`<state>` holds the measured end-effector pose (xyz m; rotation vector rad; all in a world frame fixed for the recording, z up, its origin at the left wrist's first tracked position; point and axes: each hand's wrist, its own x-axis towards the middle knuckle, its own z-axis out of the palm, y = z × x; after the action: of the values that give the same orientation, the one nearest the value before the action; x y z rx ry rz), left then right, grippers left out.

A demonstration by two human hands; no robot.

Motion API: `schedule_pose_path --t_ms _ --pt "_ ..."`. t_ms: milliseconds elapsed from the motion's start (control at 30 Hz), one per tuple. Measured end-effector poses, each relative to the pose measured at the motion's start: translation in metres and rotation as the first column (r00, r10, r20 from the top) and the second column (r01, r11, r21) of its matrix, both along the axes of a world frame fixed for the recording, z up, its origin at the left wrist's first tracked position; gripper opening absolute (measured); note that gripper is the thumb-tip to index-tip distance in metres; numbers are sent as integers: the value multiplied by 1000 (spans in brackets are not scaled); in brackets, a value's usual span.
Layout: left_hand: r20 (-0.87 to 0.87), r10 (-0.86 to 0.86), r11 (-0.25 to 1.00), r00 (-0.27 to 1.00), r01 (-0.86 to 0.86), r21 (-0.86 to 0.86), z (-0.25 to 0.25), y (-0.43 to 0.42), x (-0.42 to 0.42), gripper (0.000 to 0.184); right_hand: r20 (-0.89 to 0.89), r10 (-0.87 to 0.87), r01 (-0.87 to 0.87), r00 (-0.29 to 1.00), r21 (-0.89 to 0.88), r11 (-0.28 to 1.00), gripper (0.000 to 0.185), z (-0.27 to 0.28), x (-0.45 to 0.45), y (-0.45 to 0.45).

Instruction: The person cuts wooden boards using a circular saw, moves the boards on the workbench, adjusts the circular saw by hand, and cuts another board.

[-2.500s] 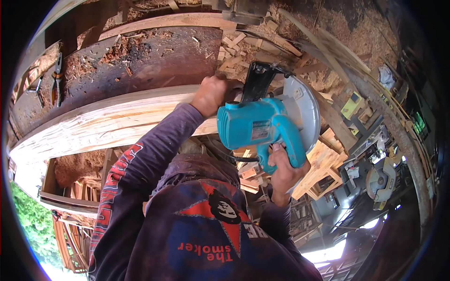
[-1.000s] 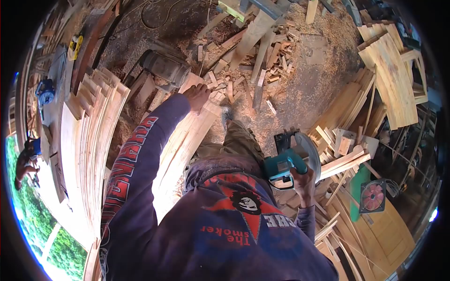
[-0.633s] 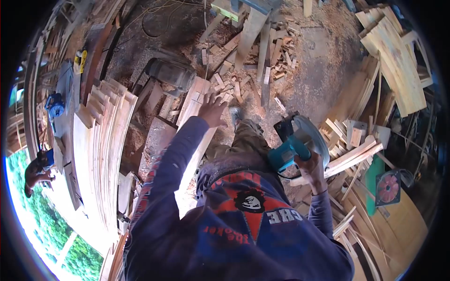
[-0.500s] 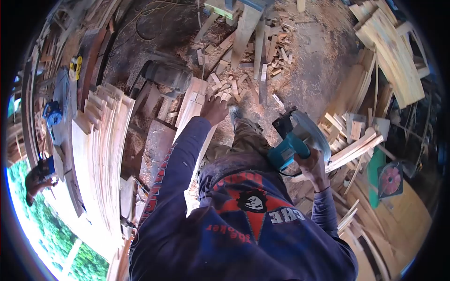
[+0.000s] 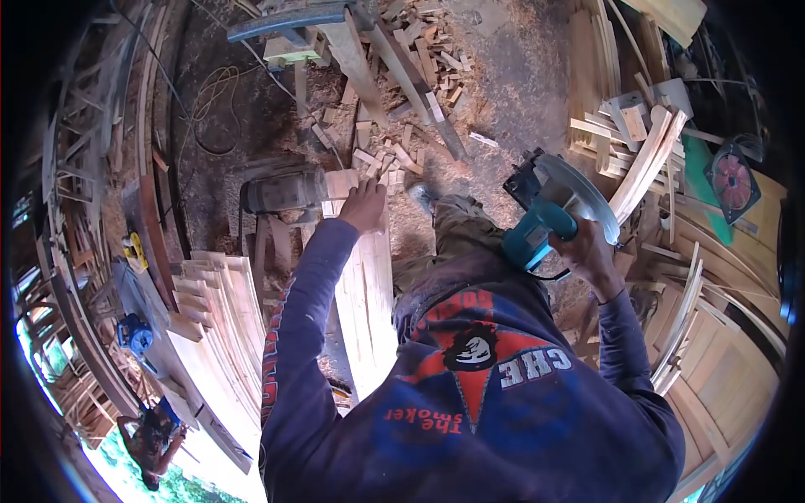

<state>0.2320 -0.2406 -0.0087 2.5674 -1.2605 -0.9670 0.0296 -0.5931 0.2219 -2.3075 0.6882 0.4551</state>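
Note:
My right hand is wrapped round the handle of a teal circular saw, held off the work at my right side. The saw's pale round guard faces outward and its black base plate points forward. On the end of a long pale timber rests my left hand, palm down with its fingers over the top face. The timber runs back along my left side, partly behind my sleeve. Whether the fingers grip its edge is hard to see.
Stacked boards stand at the left, beside a blue power tool. Offcuts and sawdust cover the floor ahead near a wooden trestle. A fan stands at the right. Another person is at the lower left.
The saw has moved away from the timber to my right side, in my right hand. My left hand lifted with spread fingers, then came down on the timber end. The view has turned.

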Motion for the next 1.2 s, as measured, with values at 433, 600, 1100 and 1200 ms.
schedule_pose_path --t_ms 433,600,1100,1200 --pt "160 211 964 964 -178 -199 11 29 -23 95 49 -16 12 999 82 997 27 -13 2 -13" --pt "139 869 494 475 -821 -287 19 64 -65 102 67 38 -44 997 90 995 23 -22 2 -17" --pt "-63 962 125 264 -638 -760 -59 113 -68 44 63 592 -591 803 -36 806 31 -6 43 93" --pt "-197 889 251 412 -801 -544 -48 99 -54 63 33 664 -665 747 15 747 35 -13 39 105"
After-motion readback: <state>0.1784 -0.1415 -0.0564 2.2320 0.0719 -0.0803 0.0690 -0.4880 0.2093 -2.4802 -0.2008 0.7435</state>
